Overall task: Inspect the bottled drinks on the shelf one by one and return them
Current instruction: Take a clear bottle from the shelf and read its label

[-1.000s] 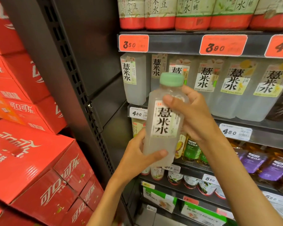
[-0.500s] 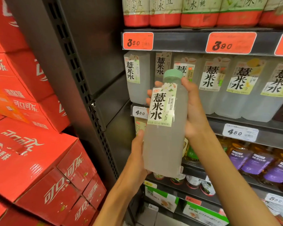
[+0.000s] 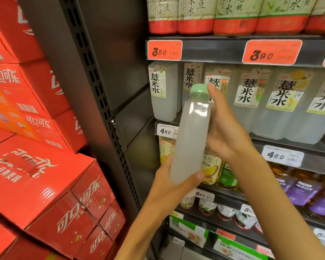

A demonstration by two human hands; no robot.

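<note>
Nearest: left hand (image 3: 169,182) cups the base of a bottle (image 3: 189,139), thumb curled across the lower front, fingers wrapped behind and out of sight. Right hand (image 3: 227,132) backs the upper body, palm against the side; its fingers (image 3: 212,91) lie fairly straight, one tip reaching up beside the green cap (image 3: 198,90). Bottle is held in the air in front of the shelf (image 3: 289,145), leaning slightly, plain side toward the viewer, label not visible. Cloudy pale liquid fills it almost to the neck, so likely fairly heavy for its size; clear plastic wall, probably smooth and a little yielding under squeeze. Best hold, by my judgement: one hand under the base, the other round the shoulder below the cap. Behind: a row of like bottles (image 3: 163,91) on the shelf, orange price tags (image 3: 164,50) above. Far left: stacked red cartons (image 3: 36,184).
</note>
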